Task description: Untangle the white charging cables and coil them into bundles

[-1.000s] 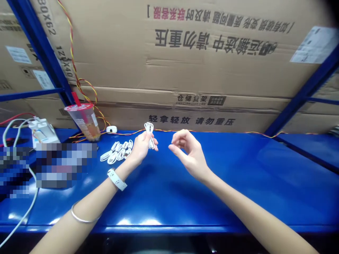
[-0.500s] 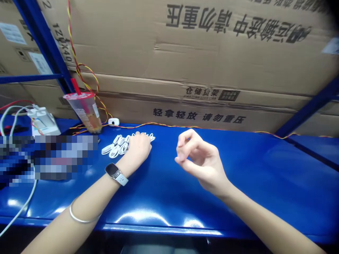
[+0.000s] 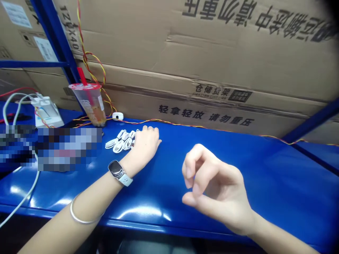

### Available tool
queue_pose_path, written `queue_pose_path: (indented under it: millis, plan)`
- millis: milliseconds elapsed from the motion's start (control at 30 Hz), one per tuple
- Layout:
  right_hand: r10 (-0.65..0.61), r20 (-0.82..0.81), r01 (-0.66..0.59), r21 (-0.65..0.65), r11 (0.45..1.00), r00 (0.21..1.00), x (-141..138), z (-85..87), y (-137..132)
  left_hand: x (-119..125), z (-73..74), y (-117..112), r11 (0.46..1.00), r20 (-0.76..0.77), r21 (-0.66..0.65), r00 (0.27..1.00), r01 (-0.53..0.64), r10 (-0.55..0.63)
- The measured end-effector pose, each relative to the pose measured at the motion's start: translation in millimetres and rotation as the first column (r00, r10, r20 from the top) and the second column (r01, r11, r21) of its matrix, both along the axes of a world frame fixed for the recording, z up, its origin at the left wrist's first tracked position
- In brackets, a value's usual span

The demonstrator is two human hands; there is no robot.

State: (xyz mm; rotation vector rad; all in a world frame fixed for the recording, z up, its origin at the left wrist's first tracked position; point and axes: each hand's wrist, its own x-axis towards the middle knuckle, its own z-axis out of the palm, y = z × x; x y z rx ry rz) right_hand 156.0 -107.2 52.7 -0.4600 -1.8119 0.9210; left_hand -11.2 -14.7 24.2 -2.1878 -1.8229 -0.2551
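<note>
Blue steel worktop [image 3: 238, 158] carries, near its back edge, the coiled white cables [image 3: 120, 141]. My left hand [image 3: 144, 148] lies flat against their right end, fingers pressed together, not pinching. My right hand [image 3: 214, 187] is empty above the front part, fingers curled, thumb apart, pinching nothing.

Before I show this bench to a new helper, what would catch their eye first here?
The glossy blue shelf top stands out first, with large cardboard cartons filling the view behind it. Near its middle, the left hand rests against a row of coiled white cables, while the right hand is raised at right, fingers curled, holding nothing visible. Behind the cables stands a plastic cup with a red straw.
</note>
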Motion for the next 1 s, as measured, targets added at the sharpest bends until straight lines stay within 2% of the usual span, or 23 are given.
queue_pose_path:
  millis: [167,267,533,1000]
  plan:
    - [-0.01,0.031,0.005,0.142,0.99,0.999,1.6,5.4,-4.7,8.8,9.1,-11.3,0.994,0.026,0.035,0.995,0.099,-0.1]
    - [-0.018,0.042,0.009,0.188,0.982,0.999,2.8,5.1,-7.7,13.1,12.2,-16.3,0.992,0.036,0.053,0.992,0.116,-0.118]
    - [-0.02,0.065,0.004,0.243,0.97,0.998,5.0,6.2,-9.8,16.9,17.8,-21.3,0.995,0.043,0.043,0.995,0.092,-0.094]
    - [-0.048,0.044,0.036,0.257,0.966,0.998,3.1,8.6,-10.4,16.3,15.5,-21.2,0.991,0.049,0.063,0.991,0.12,-0.123]
